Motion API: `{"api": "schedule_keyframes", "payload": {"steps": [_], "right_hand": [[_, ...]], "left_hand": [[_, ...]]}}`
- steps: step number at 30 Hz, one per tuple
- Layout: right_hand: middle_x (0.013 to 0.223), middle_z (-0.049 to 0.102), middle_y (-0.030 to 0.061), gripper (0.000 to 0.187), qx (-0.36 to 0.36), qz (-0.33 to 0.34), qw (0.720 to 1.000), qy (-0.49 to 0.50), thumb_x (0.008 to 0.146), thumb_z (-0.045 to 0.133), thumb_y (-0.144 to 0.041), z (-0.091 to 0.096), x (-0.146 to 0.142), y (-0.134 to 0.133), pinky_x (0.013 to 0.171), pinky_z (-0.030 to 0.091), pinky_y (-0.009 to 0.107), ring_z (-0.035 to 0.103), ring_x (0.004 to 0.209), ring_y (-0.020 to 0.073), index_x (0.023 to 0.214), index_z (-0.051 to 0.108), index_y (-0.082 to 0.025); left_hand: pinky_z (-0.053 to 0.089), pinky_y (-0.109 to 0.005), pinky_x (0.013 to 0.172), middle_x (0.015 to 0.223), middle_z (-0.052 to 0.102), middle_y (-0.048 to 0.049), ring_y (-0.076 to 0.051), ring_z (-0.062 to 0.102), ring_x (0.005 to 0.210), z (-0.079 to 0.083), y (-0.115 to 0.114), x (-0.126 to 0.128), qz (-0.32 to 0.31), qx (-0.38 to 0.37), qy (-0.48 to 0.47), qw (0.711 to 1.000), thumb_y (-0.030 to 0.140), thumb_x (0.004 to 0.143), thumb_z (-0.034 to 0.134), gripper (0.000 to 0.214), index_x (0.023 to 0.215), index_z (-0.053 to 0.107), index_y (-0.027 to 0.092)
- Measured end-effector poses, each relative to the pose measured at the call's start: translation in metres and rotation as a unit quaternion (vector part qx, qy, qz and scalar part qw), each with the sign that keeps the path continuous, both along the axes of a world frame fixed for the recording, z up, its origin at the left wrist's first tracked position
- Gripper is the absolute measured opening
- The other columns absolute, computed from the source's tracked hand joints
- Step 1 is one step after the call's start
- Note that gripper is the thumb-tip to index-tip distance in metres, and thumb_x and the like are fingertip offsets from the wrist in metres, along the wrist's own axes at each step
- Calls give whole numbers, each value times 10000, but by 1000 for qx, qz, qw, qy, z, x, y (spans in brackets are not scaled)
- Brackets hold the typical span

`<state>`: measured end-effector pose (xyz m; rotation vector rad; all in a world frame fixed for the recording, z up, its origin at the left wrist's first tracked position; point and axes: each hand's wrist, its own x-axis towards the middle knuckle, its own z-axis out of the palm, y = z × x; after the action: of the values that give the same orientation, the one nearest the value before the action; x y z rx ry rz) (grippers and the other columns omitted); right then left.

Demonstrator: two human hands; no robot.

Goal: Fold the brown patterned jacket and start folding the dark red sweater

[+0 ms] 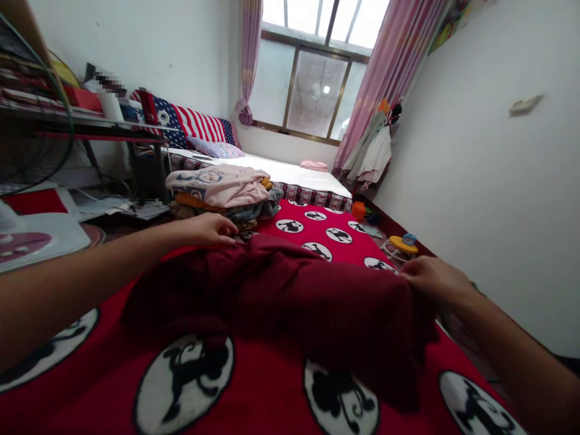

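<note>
A dark red garment (290,296) lies spread across a red blanket (272,393) printed with white circles and black figures. My left hand (211,229) rests on the garment's far left edge, fingers curled and pressed on the cloth. My right hand (432,279) pinches the garment's right edge, fingers closed on the fabric. Just beyond my left hand sits a pile of folded clothes (222,193), pink and beige on top.
A second bed (294,172) with a white sheet, pillows and a stars-and-stripes cushion (190,124) stands toward the window (312,90). Cluttered shelves (67,115) are at left. Toys (401,244) lie on the floor at right, clothes (371,151) hang by pink curtains.
</note>
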<state>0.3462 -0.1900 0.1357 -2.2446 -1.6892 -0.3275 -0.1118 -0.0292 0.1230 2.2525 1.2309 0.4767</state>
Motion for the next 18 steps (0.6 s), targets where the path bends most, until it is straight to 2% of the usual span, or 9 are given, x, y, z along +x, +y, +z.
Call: {"api": "schedule_keyframes", "payload": {"steps": [1,3,6,10,11,13,15,16,18], "right_hand": [[706,719,73,99,-50,-9,998,-27,685,721,-313,-9,-1,1,540,422,301,663,667,251,655,743,-221],[837,741,73,155,-68,20,997,-17,752,654,-353,-25,-7,6,607,443,316,677,774,265,769,766,-246],[922,741,76,254,-50,83,994,46,812,577,-393,-45,-21,19,712,470,314,676,848,248,895,760,-236],[920,734,119,435,-86,63,990,90,706,699,-424,-75,-31,31,752,478,335,667,863,277,1058,720,-169],[907,735,113,451,-97,72,986,113,677,723,-412,-82,-30,31,746,480,334,666,846,273,1055,720,-166],[842,737,80,349,-142,124,962,196,656,730,-379,-91,-27,29,705,485,314,662,776,247,937,746,-172],[740,723,49,246,-164,173,929,283,662,712,-382,-89,-22,25,648,484,297,647,690,221,784,751,-173],[722,717,41,241,-132,176,924,312,674,700,-396,-83,-20,23,643,486,296,644,685,217,754,748,-174],[792,720,41,272,38,144,932,331,708,677,-425,-66,-15,19,698,501,311,651,766,222,812,748,-184]], "left_hand": [[440,-342,884,1043,722,-134,-311,631,960,-7,-4,3,4,46,12,999,410,651,679,409,957,750,147],[443,-317,868,1046,721,-106,-291,631,957,-17,-16,13,-4,103,12,995,446,723,621,394,977,750,174],[452,-299,846,1044,710,-80,-269,633,959,-28,-34,26,-38,113,53,991,463,758,599,409,1054,724,210],[453,-328,857,1087,691,-88,-296,620,1015,-46,-42,30,-10,106,151,983,358,658,686,473,1118,685,248],[456,-326,849,1070,698,-80,-296,625,1004,-51,-40,28,2,93,155,983,330,644,688,466,1104,689,253],[465,-307,828,996,719,-52,-279,640,956,-58,-33,23,-1,58,127,990,295,638,673,407,1041,713,256],[472,-287,822,927,727,-32,-259,649,914,-57,-26,18,-17,46,61,997,298,654,650,319,956,737,245],[473,-283,835,921,726,-30,-251,648,912,-53,-24,17,-17,62,16,998,311,673,635,290,931,741,234],[463,-289,888,965,714,-40,-235,634,941,-37,-23,13,14,131,-82,988,324,722,593,286,939,733,200]]}}
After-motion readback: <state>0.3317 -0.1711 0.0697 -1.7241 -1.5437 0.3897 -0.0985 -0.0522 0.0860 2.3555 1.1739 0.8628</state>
